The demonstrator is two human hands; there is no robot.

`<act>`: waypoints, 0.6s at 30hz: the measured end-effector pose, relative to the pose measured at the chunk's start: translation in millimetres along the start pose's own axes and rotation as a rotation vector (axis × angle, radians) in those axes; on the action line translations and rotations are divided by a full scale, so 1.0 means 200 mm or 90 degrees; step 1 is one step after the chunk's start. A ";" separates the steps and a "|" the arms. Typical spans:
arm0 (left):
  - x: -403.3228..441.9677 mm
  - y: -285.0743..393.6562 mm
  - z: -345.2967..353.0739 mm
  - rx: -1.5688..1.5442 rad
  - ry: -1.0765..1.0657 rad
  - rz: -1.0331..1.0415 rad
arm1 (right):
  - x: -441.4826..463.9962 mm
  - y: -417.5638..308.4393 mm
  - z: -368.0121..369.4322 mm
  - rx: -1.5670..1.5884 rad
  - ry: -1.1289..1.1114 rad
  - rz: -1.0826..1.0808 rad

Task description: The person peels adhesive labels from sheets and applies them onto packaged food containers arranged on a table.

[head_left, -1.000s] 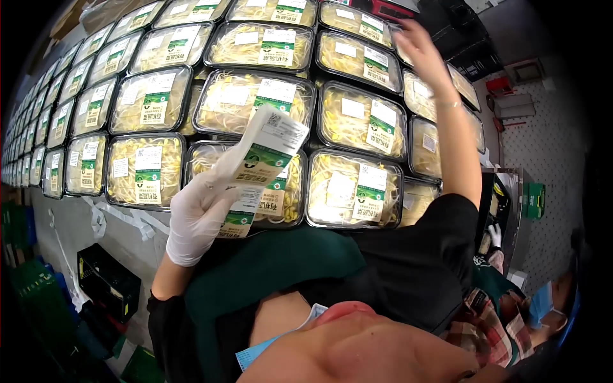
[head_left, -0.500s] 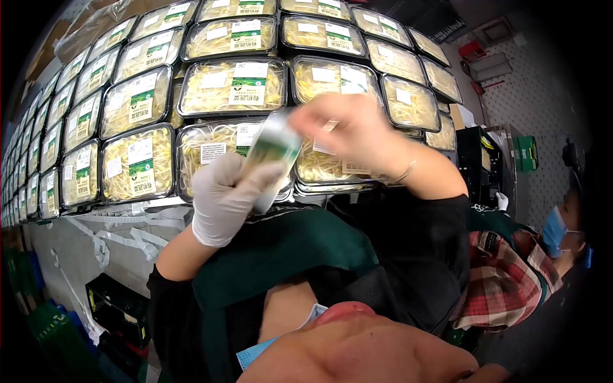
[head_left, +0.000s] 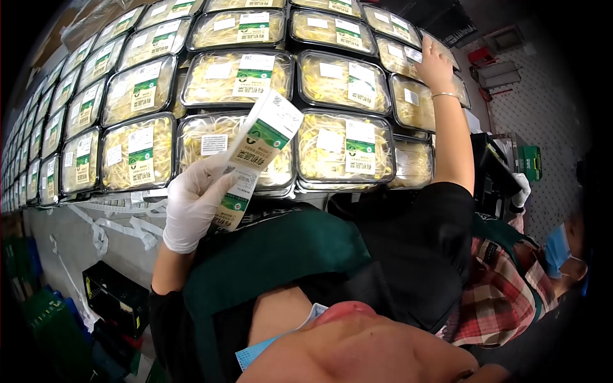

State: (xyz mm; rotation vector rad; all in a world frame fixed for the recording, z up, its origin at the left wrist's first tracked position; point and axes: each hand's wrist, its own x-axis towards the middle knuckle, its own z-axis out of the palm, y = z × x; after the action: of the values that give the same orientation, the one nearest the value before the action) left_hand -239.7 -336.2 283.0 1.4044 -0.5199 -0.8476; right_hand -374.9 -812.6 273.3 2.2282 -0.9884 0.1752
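Observation:
My left hand (head_left: pixel 195 204), in a white glove, is closed on a strip of green-and-white labels (head_left: pixel 265 134) that hangs over the near trays. My right hand (head_left: pixel 437 67) is bare, with its fingers stretched out over a sprout tray (head_left: pixel 400 56) at the right of the stacks. Those fingertips touch the tray's lid near a label. Rows of clear-lidded black trays of sprouts spread ahead, many with a green label and a small white one. Nearest to me is a tray (head_left: pixel 345 147) carrying both labels.
A co-worker in a plaid shirt (head_left: pixel 504 287) and blue mask stands at the right, a gloved hand (head_left: pixel 521 190) by a black crate. A black crate (head_left: pixel 115 297) and white strips (head_left: pixel 134 233) lie on the floor at the left. A green box (head_left: pixel 529 163) is far right.
My right hand has gone from the label strip out to the trays at the upper right, its fingers now spread. My left hand still holds the strip, slightly lower and further left.

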 end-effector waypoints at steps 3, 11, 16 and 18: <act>0.00 -0.02 0.03 -0.052 -0.026 0.054 | -0.12 -0.25 -0.55 0.657 -0.257 -0.095; 0.00 0.00 -0.01 0.192 -0.090 0.226 | -0.67 -0.68 -1.14 0.949 0.009 -0.602; -0.03 -0.04 0.09 -0.063 -0.056 0.122 | -0.78 -0.63 -1.17 1.006 -0.078 -0.397; -0.02 -0.09 0.11 0.096 -0.041 0.164 | -0.69 -0.44 -1.14 0.868 -0.018 -0.227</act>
State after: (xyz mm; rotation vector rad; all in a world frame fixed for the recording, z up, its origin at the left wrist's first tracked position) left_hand -262.3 -346.0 269.0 1.4123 -0.8105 -0.6575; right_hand -377.1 -541.6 347.6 3.5644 -0.4257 0.8531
